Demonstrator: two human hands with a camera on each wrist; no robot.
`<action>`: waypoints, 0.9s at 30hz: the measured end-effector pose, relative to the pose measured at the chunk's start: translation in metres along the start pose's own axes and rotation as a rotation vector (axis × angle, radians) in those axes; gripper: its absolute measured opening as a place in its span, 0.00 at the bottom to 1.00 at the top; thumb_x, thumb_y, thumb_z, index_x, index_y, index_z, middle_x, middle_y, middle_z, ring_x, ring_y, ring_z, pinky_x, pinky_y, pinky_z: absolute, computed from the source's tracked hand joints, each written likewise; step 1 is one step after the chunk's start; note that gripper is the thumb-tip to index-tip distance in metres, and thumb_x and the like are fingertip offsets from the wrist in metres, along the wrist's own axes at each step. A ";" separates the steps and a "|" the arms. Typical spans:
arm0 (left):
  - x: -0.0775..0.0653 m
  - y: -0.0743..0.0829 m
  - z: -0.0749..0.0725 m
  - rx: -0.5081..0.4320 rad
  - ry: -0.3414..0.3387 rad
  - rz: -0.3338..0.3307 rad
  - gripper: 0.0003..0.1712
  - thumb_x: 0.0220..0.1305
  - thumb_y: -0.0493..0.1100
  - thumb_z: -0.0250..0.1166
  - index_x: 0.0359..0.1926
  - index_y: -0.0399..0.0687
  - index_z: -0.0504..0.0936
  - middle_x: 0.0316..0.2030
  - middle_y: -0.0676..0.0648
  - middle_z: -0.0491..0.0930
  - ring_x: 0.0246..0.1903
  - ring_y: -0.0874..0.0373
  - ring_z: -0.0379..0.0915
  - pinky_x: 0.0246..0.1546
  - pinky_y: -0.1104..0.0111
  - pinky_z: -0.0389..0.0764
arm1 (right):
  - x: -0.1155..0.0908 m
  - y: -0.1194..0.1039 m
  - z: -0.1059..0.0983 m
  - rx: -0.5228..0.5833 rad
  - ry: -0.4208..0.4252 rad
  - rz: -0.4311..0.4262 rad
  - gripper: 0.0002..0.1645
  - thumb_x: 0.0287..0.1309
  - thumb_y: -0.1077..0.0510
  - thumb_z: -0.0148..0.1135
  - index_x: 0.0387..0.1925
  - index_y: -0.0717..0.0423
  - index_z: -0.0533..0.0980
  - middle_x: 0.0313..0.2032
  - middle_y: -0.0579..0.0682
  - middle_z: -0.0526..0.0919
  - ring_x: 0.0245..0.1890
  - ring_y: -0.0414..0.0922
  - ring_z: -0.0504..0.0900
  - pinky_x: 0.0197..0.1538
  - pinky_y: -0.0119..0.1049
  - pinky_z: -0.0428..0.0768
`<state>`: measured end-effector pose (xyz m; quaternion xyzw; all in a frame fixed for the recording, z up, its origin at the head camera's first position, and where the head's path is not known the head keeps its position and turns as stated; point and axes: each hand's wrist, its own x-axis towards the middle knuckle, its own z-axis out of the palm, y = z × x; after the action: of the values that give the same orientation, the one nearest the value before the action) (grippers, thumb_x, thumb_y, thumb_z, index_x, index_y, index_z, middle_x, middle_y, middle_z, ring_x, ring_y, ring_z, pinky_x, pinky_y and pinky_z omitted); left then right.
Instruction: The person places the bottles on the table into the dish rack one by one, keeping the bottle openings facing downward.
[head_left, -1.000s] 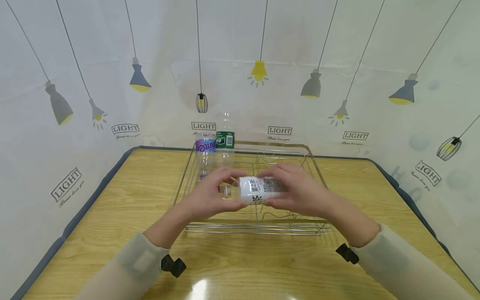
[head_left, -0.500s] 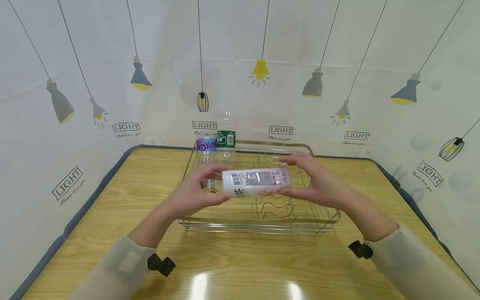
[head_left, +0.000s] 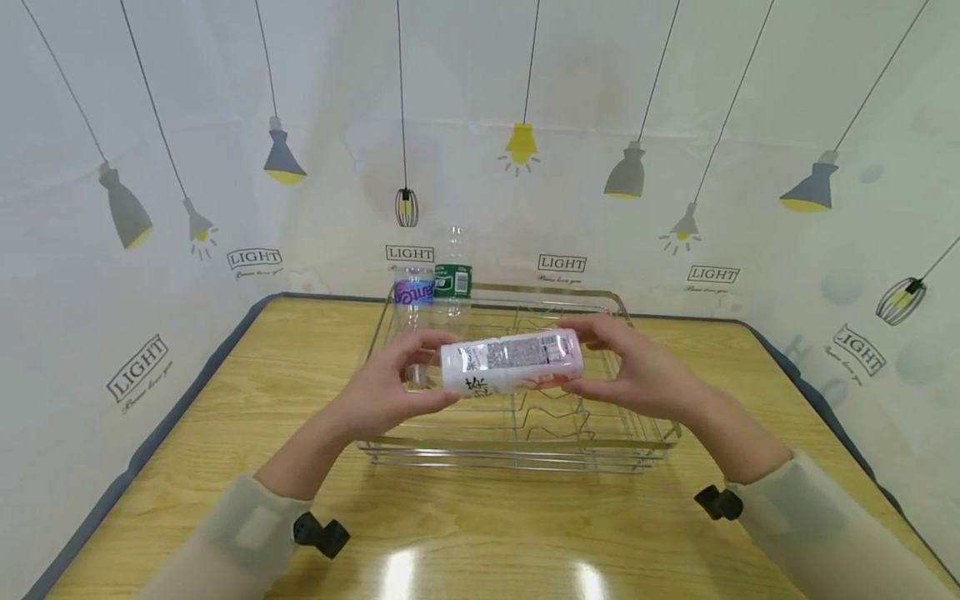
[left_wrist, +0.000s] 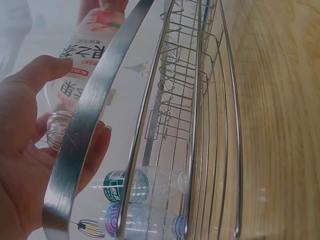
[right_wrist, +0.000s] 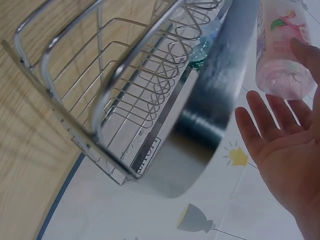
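Observation:
A plastic bottle with a white and pink wrap label lies nearly level above a metal wire rack. My left hand holds it by the left end, near its clear ridged neck. At the pink base end, my right hand pinches it lightly, thumb below and fingers above. In the right wrist view the thumb overlaps the base, while the other fingers spread close to it. Inside the rack, a purple-labelled bottle and a green-labelled bottle stand neck down.
The rack sits on a wood-grain table; its flat metal rim passes close to both wrist cameras. Zigzag wires line its inside. A pale backdrop printed with lamps surrounds the table.
My hands have moved apart, the right one sliding to the base end and uncovering the label. The bottle has shifted left and rolled slightly. Bottles in the rack stay put.

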<state>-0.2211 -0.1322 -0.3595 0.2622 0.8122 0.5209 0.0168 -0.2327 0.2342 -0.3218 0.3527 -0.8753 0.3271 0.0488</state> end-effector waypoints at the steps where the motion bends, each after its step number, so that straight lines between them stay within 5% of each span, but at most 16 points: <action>1: 0.000 0.000 0.001 -0.003 -0.005 -0.007 0.39 0.63 0.42 0.81 0.73 0.57 0.77 0.67 0.46 0.77 0.63 0.44 0.79 0.52 0.56 0.84 | 0.001 0.000 0.000 0.022 0.006 -0.004 0.44 0.63 0.63 0.80 0.77 0.59 0.70 0.70 0.58 0.78 0.66 0.59 0.84 0.70 0.60 0.82; 5: 0.003 -0.001 0.003 -0.002 -0.022 -0.023 0.40 0.63 0.42 0.81 0.74 0.54 0.75 0.67 0.45 0.78 0.64 0.44 0.79 0.55 0.55 0.83 | 0.004 -0.004 -0.002 0.118 0.029 -0.013 0.45 0.65 0.67 0.76 0.79 0.57 0.67 0.71 0.59 0.75 0.65 0.62 0.85 0.68 0.57 0.84; 12: 0.010 0.001 0.011 0.039 -0.037 0.002 0.40 0.64 0.44 0.81 0.74 0.51 0.76 0.67 0.47 0.80 0.64 0.47 0.77 0.66 0.49 0.79 | 0.011 -0.015 -0.004 0.255 0.047 -0.022 0.47 0.64 0.74 0.71 0.80 0.57 0.66 0.72 0.60 0.70 0.66 0.60 0.81 0.62 0.31 0.86; 19: 0.020 0.006 0.019 0.095 -0.054 0.078 0.41 0.63 0.47 0.83 0.75 0.58 0.77 0.68 0.51 0.79 0.67 0.49 0.75 0.68 0.45 0.78 | 0.018 -0.023 0.002 0.260 0.044 -0.037 0.47 0.62 0.74 0.71 0.80 0.51 0.69 0.72 0.56 0.69 0.65 0.55 0.77 0.63 0.33 0.86; 27: 0.026 0.010 0.025 0.130 -0.049 0.072 0.43 0.65 0.44 0.81 0.78 0.60 0.75 0.66 0.51 0.81 0.65 0.49 0.76 0.66 0.47 0.79 | 0.023 -0.028 0.004 0.238 0.075 -0.064 0.46 0.64 0.71 0.74 0.80 0.51 0.69 0.73 0.55 0.71 0.62 0.53 0.78 0.64 0.32 0.85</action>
<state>-0.2314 -0.0968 -0.3557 0.3043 0.8338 0.4606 0.0008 -0.2307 0.2030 -0.3027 0.3714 -0.8161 0.4399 0.0495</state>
